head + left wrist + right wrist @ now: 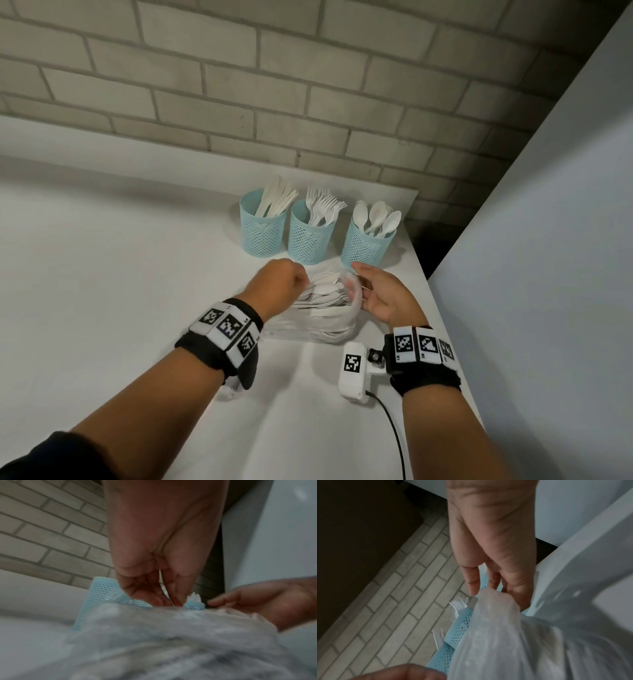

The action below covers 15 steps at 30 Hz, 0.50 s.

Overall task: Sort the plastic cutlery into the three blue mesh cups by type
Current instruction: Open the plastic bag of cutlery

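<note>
Head view shows three pale blue mesh plastic cups in a row at upper centre of the white tabletop (102,274), close together so each type has its own slot within easy reach. Judging by the tips, the left cup (263,233) holds white plastic knives (275,200), the middle cup (310,240) white plastic forks (323,205), and the right cup (366,245) white plastic spoons (375,216); about four spoon bowls show, while the knives and forks overlap too much to count.

Just below the cups lies one crumpled clear plastic bag (318,318) on its side, its mouth turned towards the cups, with a heap of unsorted white cutlery (325,296) inside, too tangled to count.

The right hand (383,294) pinches the bag's rim between thumb and fingers, seemingly to keep the mouth open. The left hand (274,286) is curled at the opening; the left wrist view shows its fingertips (178,599) pinched together on something thin, probably one utensil, though its type cannot be told. Much sorting seems left.
</note>
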Each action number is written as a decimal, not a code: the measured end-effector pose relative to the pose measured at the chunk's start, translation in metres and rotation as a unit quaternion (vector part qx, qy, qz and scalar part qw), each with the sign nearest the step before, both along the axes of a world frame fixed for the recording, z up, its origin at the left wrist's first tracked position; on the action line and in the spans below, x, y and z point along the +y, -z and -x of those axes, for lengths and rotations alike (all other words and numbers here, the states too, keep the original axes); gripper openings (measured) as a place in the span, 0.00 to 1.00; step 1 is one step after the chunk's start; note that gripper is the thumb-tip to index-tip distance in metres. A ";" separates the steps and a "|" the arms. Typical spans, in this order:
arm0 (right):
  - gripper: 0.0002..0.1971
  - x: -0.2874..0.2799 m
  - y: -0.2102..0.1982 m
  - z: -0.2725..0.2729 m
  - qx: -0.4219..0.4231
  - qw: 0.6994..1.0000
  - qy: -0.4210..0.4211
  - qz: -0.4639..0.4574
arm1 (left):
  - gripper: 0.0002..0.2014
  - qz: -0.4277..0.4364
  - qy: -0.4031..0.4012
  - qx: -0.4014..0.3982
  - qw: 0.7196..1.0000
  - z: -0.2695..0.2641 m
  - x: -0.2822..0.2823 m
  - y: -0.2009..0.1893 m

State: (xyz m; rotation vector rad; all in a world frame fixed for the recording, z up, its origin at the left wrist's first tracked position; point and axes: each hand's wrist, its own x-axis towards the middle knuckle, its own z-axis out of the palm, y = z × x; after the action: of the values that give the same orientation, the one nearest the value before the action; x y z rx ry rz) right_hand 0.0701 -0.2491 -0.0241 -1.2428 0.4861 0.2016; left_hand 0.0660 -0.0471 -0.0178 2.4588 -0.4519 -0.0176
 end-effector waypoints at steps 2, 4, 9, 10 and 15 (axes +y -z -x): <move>0.09 0.002 -0.003 0.006 -0.010 1.000 -0.007 0.001 | 0.12 -0.040 0.024 0.013 0.999 0.000 -0.009 0.005; 0.10 0.002 -0.001 0.011 -0.017 1.000 0.005 -0.010 | 0.13 -0.082 0.026 0.023 0.996 0.000 -0.015 0.011; 0.07 0.003 0.007 0.023 -0.020 0.999 0.021 -0.037 | 0.18 -0.215 0.067 0.085 0.971 0.000 -0.026 0.005; 0.07 0.003 0.006 0.025 -0.023 0.999 0.024 -0.040 | 0.20 -0.236 0.075 0.098 0.964 0.000 -0.027 0.002; 0.06 0.009 0.003 0.030 -0.036 0.997 0.036 -0.052 | 0.25 -0.324 0.084 0.152 0.930 -0.003 -0.026 -0.006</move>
State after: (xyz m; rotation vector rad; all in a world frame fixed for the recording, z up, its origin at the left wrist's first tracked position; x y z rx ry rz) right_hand 0.0404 -0.2405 -0.0270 -1.1248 0.4526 0.1186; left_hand 0.0689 -0.0735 -0.0122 2.9681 -0.5847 -0.7145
